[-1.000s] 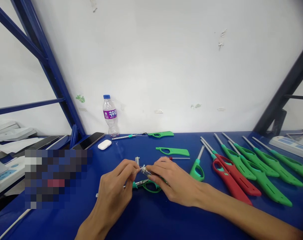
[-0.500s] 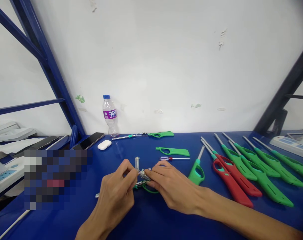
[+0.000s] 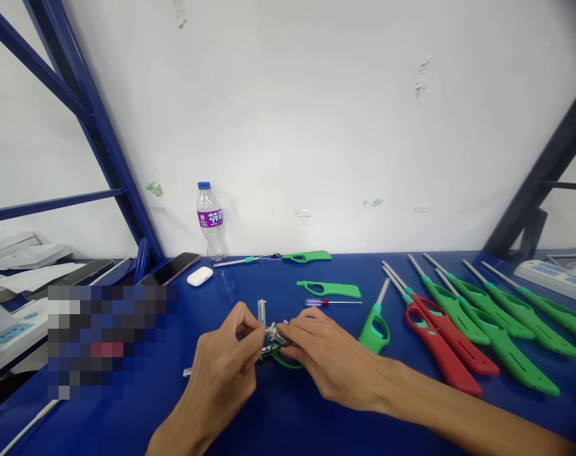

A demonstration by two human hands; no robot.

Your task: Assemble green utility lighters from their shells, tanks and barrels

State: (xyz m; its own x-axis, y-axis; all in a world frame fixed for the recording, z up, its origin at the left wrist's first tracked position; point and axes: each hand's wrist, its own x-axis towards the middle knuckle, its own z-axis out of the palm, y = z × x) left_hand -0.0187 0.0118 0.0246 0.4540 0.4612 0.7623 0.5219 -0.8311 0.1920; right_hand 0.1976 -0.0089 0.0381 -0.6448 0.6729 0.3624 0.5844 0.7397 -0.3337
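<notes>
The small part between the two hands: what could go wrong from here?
The small part might slip, since the right hand seems to hold it only by the fingertips. The clear tube sits very close to the left hand, so a stray knuckle could knock it.

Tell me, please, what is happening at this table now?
A person is working with both bare hands over a blue table. The right hand holds a small clear part; the left hand has its fingertips at that part's end, though what they grip is too small to tell. Beyond them lie a green shell and a screwdriver. Green lighters and red lighters lie to the right.
</notes>
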